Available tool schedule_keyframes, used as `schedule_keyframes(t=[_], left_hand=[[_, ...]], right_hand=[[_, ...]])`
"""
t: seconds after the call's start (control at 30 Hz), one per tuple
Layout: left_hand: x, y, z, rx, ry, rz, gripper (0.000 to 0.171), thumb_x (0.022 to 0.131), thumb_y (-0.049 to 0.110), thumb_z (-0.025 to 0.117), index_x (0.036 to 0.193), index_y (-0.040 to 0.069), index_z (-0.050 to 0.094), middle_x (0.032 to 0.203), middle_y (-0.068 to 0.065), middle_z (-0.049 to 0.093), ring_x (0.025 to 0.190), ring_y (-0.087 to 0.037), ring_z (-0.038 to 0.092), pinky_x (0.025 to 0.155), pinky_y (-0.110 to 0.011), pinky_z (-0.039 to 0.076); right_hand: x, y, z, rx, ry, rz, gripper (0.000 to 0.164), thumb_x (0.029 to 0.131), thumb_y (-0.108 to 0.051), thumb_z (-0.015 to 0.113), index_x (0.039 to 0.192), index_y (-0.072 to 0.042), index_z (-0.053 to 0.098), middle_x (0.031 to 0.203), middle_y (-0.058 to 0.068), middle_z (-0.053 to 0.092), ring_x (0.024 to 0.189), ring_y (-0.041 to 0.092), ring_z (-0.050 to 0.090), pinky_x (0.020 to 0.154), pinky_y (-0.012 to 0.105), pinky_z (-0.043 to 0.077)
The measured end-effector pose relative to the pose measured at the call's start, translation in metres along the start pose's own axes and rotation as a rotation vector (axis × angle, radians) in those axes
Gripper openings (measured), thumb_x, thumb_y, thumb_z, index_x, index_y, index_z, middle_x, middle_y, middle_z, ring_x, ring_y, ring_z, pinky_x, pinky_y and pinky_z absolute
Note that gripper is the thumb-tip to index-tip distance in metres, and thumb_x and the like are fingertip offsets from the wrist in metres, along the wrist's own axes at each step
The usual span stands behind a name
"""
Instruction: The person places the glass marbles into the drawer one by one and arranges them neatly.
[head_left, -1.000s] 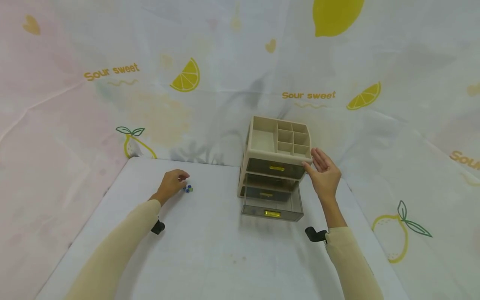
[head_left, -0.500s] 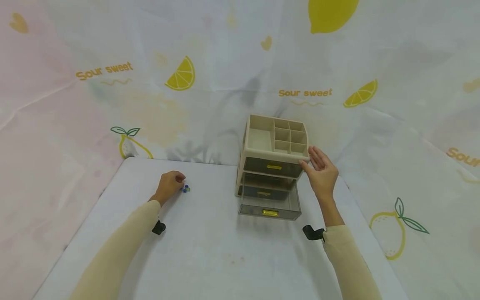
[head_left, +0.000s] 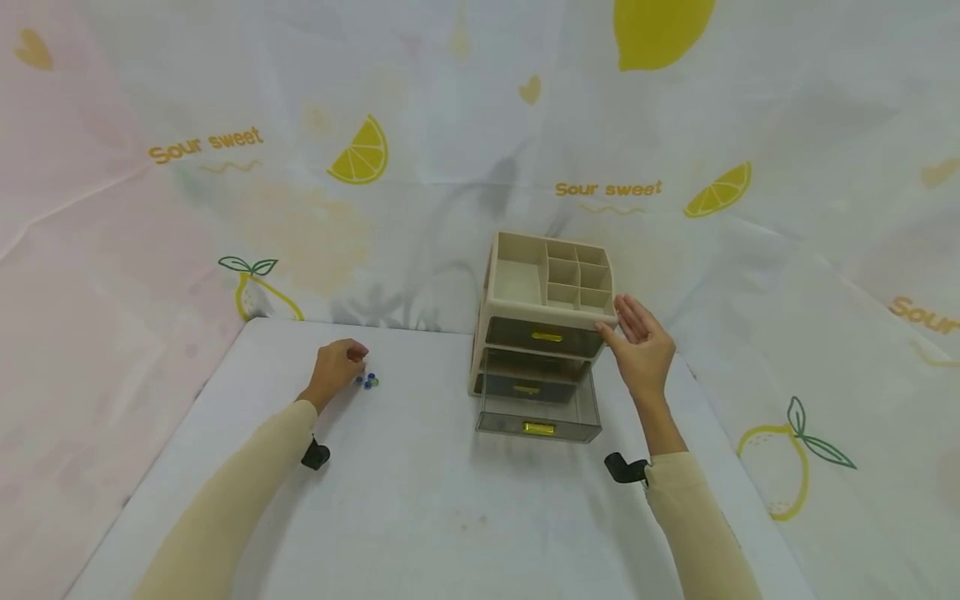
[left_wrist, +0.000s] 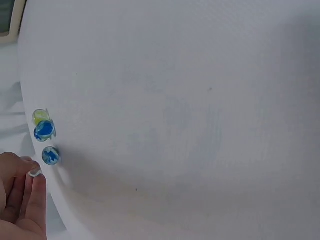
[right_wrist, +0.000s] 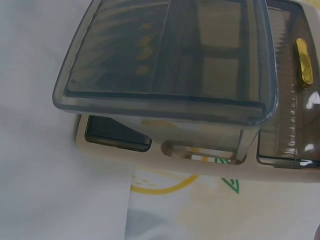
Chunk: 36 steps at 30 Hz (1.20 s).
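My left hand (head_left: 339,368) is low over the left of the table, thumb and fingertips together. In the left wrist view its fingers (left_wrist: 36,202) pinch a small marble (left_wrist: 34,173), of which only a pale rim shows. Beside them on the table lie several glass marbles: a blue-and-white one (left_wrist: 51,155), a blue one (left_wrist: 45,129) and a yellow-green one (left_wrist: 40,116). My right hand (head_left: 643,350) rests against the right front corner of a beige drawer organizer (head_left: 553,312), thumb on its front and fingers straight along its side. Its clear grey drawer (head_left: 540,417) is pulled out.
Divided compartments (head_left: 579,273) top the organizer, and a closed drawer (head_left: 546,335) sits under them. The white table (head_left: 420,517) ends at a lemon-printed cloth (head_left: 420,217) behind and at both sides. The pulled-out drawer juts towards the front.
The left hand has drawn slightly away from the marbles, and one marble now lies a little apart on their left. The right hand stays at the organizer's corner. The head view has shifted slightly.
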<state>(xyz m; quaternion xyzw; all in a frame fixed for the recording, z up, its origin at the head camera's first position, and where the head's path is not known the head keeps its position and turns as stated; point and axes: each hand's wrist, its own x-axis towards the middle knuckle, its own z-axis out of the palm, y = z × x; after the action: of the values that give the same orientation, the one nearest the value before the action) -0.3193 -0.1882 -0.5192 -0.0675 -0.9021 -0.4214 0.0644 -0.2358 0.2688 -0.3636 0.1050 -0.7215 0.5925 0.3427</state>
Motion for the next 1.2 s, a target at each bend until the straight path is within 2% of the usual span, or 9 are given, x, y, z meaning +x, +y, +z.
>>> schedule_keyframes(t=[0.23,0.37,0.5,0.57,0.8,1.03,1.2], left_hand=[[0.001,0.009,-0.005,-0.067,-0.020,0.004,0.025,0.086,-0.002,0.065,0.110,-0.007,0.065,0.106,-0.022,0.066,0.101,-0.035,0.061,0.085,-0.046,0.051],[0.000,0.016,-0.005,-0.097,-0.009,0.045,0.024,0.086,-0.002,0.065,0.110,-0.005,0.065,0.106,-0.021,0.067,0.100,-0.034,0.064,0.085,-0.045,0.053],[0.002,0.025,-0.002,-0.139,-0.003,0.080,0.023,0.086,-0.001,0.067,0.109,-0.003,0.066,0.106,-0.018,0.067,0.098,-0.032,0.066,0.087,-0.042,0.054],[0.004,0.029,0.002,-0.160,-0.004,0.089,0.023,0.086,0.000,0.068,0.109,-0.002,0.066,0.107,-0.017,0.068,0.098,-0.030,0.066,0.086,-0.039,0.054],[0.002,0.048,0.012,-0.233,-0.015,0.107,0.021,0.085,0.000,0.071,0.106,0.001,0.068,0.106,-0.014,0.068,0.098,-0.027,0.067,0.085,-0.034,0.055],[-0.003,0.066,0.017,-0.292,-0.056,0.161,0.018,0.084,0.003,0.074,0.102,0.002,0.070,0.103,-0.010,0.070,0.095,-0.026,0.069,0.080,-0.027,0.056],[-0.009,0.086,0.021,-0.359,-0.074,0.229,0.018,0.085,0.004,0.075,0.102,0.000,0.070,0.103,-0.010,0.069,0.096,-0.026,0.068,0.080,-0.026,0.056]], right_hand=[[0.000,0.001,-0.001,0.009,-0.001,-0.006,0.056,0.074,0.015,0.076,0.126,0.014,0.056,0.124,0.031,0.058,0.118,0.036,0.057,0.097,0.031,0.047],[0.002,0.009,-0.003,0.018,0.006,0.009,0.058,0.074,0.014,0.077,0.127,0.011,0.056,0.125,0.028,0.059,0.118,0.035,0.057,0.097,0.030,0.046],[0.004,0.021,-0.005,0.016,0.020,0.005,0.059,0.073,0.010,0.080,0.128,0.007,0.058,0.125,0.022,0.061,0.118,0.031,0.059,0.096,0.027,0.046],[0.003,0.017,-0.004,0.010,0.016,0.000,0.059,0.073,0.010,0.079,0.128,0.008,0.057,0.124,0.023,0.061,0.118,0.032,0.058,0.096,0.028,0.047],[0.005,0.024,-0.004,0.014,0.022,0.002,0.059,0.073,0.009,0.080,0.128,0.007,0.059,0.124,0.021,0.062,0.117,0.029,0.059,0.096,0.027,0.047],[0.001,0.004,-0.002,0.008,-0.008,0.002,0.058,0.074,0.014,0.077,0.127,0.016,0.054,0.124,0.030,0.058,0.118,0.036,0.057,0.096,0.029,0.047],[0.000,-0.001,-0.001,-0.014,-0.016,-0.005,0.057,0.074,0.013,0.077,0.126,0.017,0.053,0.124,0.030,0.058,0.118,0.035,0.057,0.096,0.031,0.047]])
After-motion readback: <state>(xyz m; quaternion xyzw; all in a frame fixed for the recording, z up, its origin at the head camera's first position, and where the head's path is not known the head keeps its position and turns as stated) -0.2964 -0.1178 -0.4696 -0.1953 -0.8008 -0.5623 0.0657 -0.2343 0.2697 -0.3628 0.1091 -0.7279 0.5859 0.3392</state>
